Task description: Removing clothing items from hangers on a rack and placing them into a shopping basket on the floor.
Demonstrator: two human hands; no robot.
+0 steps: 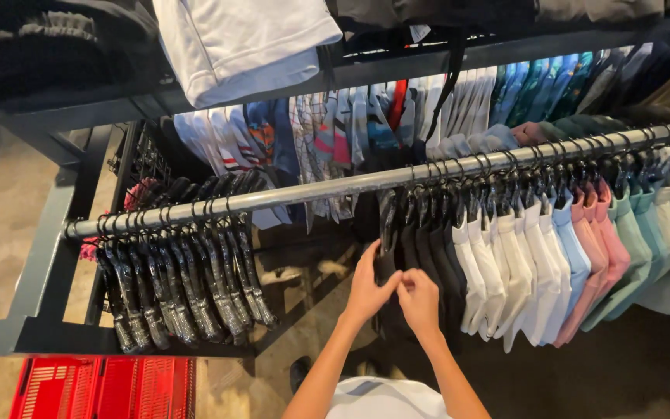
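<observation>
My left hand [369, 291] and my right hand [420, 300] meet at the front of a black shirt [416, 248] that hangs at the left end of a row of shirts on a metal rail [327, 186]. Both hands pinch the black fabric near its collar, fingertips touching each other. To the right of it hang more black shirts, then white shirts [505, 271], pink shirts [595, 248] and green shirts [653, 233].
Several empty black hangers [180, 279] hang at the rail's left end. Behind is a second row of patterned and white shirts [335, 132]. A folded white garment [242, 43] lies on the top shelf. A red basket [102, 388] stands on the floor at lower left.
</observation>
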